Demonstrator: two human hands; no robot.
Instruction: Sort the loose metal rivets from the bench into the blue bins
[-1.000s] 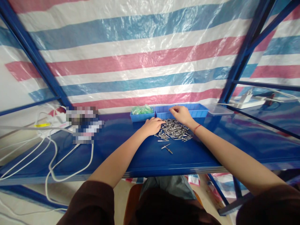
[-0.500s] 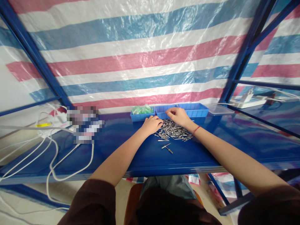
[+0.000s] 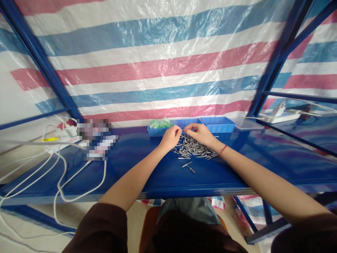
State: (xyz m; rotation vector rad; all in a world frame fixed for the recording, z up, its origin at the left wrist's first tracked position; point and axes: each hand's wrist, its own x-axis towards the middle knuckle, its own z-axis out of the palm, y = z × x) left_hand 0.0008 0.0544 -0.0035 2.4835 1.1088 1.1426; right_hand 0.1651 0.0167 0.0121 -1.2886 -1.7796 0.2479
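Note:
A heap of silvery pop rivets (image 3: 196, 147) lies on the blue table. Over its far left edge, my left hand (image 3: 171, 136) is closed in a pinch. My right hand (image 3: 200, 134) faces it with thumb and forefinger pinched, just in front of the blue bins. A thin sliver, apparently a rivet, spans the small gap between both sets of fingertips; its ends are hidden by the fingers. Nearer me, a few loose rivets (image 3: 188, 166) lie apart from the heap.
Behind my hands stand a blue bin with green plastic bags (image 3: 160, 123), a middle bin (image 3: 188, 122) and a right bin (image 3: 218, 125). A clear lid (image 3: 249, 123) lies farther right. White cables (image 3: 61, 175) and a blurred-out item (image 3: 97, 138) occupy the left side.
My left hand has risen off the heap's left edge and closed into a pinch. My right hand has shifted slightly, and the fingertips of both hands now nearly meet.

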